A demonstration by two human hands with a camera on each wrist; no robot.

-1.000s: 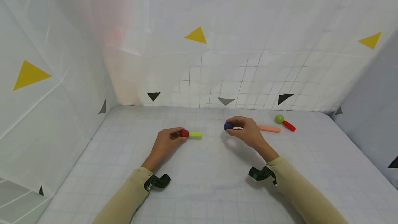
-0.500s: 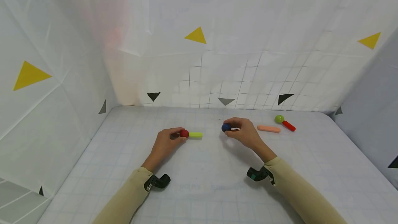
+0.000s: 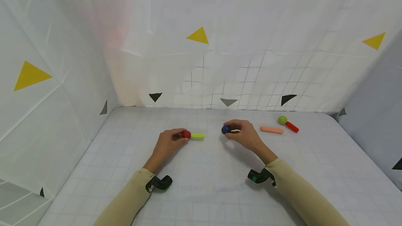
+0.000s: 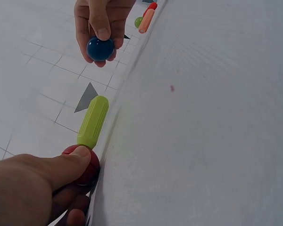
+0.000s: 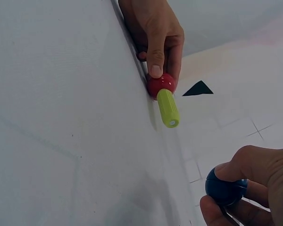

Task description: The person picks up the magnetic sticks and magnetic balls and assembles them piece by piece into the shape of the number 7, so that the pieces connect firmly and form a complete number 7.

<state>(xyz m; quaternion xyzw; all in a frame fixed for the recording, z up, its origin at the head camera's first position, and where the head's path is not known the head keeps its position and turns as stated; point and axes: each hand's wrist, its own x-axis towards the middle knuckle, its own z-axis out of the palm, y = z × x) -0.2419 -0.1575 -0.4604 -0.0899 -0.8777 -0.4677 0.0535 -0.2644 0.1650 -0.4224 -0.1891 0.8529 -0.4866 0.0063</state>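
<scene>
My left hand (image 3: 168, 144) pinches a red ball (image 3: 186, 134) low over the table. A ribbed yellow-green stick (image 4: 94, 121) is joined to that ball and points right; a small hole shows in its free end in the right wrist view. My right hand (image 3: 248, 135) pinches a glossy blue ball (image 3: 226, 129) between thumb and fingers, raised above the table with a shadow below it. The blue ball (image 5: 225, 187) faces the free end of the stick, with a gap between them.
An orange stick (image 3: 271, 130) lies on the white table (image 3: 201, 170) to the right of my right hand. Behind it a green ball (image 3: 282, 120) lies against a red stick (image 3: 292, 127). White sheet walls close off the back and sides.
My right hand has moved left and slightly toward me with the blue ball, nearing the stick and uncovering the orange one. The left hand has stayed in place.
</scene>
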